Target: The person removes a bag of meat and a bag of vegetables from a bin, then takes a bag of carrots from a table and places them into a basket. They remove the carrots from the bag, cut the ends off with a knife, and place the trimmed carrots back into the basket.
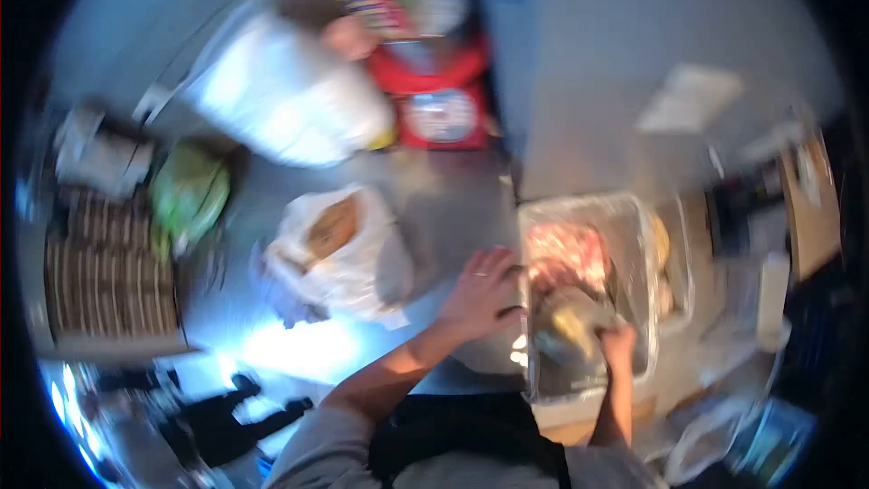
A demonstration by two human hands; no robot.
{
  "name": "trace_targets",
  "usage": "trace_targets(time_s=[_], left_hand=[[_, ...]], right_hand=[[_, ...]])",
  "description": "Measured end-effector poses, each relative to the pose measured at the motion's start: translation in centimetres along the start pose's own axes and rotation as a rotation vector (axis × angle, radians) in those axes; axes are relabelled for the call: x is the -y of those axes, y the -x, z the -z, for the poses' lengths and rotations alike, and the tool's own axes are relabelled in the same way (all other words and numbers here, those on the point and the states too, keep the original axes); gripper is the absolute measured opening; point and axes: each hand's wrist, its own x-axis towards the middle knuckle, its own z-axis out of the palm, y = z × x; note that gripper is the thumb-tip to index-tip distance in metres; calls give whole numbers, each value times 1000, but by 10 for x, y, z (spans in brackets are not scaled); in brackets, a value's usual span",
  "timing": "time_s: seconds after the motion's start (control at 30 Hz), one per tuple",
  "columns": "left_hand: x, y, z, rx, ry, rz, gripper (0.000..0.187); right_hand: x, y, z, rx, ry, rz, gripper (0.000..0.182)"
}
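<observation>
My left hand (480,297) is open, fingers spread, right at the left rim of a clear rectangular tub (651,308). Pinkish-red raw meat (570,254) lies in the far part of this tub. Inside its near part, my right hand (618,344) is closed at the edge of a rounded grey-and-yellow thing (568,321). Motion blurs that thing, and I cannot tell what kind it is. On the metal table left of my left hand sits an open white plastic bag (362,263) with a brown item (333,226) inside.
A red scale (444,118) stands at the back beside a large white bag (285,91). A second clear container (683,281) adjoins the tub on the right. Further left are a green bag (190,195) and striped brown stacks (113,290). A person (195,426) shows at lower left.
</observation>
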Motion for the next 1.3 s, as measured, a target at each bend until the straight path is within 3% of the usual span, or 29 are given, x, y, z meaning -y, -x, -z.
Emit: trace_targets(time_s=[0.03, 0.07, 0.1, 0.17, 0.23, 0.3, 0.37, 0.4, 0.47, 0.53, 0.67, 0.7, 0.73, 0.83, 0.97, 1.03, 1.1, 1.17, 1.3], left_hand=[[0, 3, -1, -36, 12, 0, 60], [5, 9, -5, -82, 46, -21, 61], [5, 17, -4, -110, 73, -49, 63], [5, 31, -7, -109, 33, -177, 66], [-10, 58, 3, -79, 349, -286, 69], [-26, 98, 25, -265, 498, -473, 68], [-27, 138, 56, -436, 599, -563, 70], [-20, 154, 67, -539, 672, -609, 79], [-4, 178, 104, -754, 697, -558, 86], [15, 197, 138, -930, 719, -486, 99], [56, 234, 197, -1194, 422, -429, 91], [70, 249, 207, -1322, 233, -322, 87], [89, 271, 216, -1437, 43, -208, 83], [149, 320, 233, -1635, -313, 11, 66], [241, 342, 231, -1430, -389, 196, 70], [288, 321, 239, -1497, -183, 162, 66], [337, 310, 241, -1199, -71, 280, 80], [359, 292, 250, -815, -65, 649, 96], [365, 262, 253, -641, -47, 618, 97]], right_hand=[[44, 26, 27, -74, -30, -118, 29], [32, 36, 45, -140, 50, -70, 24], [85, 66, 57, -159, -14, -43, 17], [115, 91, 78, -213, 51, 25, 18], [169, 121, 75, -288, -10, 242, 22], [217, 154, 70, -341, -226, 393, 23], [261, 185, 66, -417, -302, 545, 24], [291, 205, 58, -493, -243, 565, 26], [359, 248, 27, -599, -110, 687, 32], [395, 274, 5, -592, -170, 852, 21], [491, 333, -96, -582, -395, 982, 11], [501, 338, -119, -460, -572, 933, 13], [496, 324, -123, -298, -388, 1019, 19], [525, 305, -197, -98, -316, 1132, 30], [580, 292, -313, 193, -365, 963, 35], [601, 267, -363, 225, -309, 904, 30], [620, 240, -404, 266, -216, 827, 25], [611, 202, -440, 352, -168, 748, 31], [560, 182, -436, 443, 96, 792, 49]])
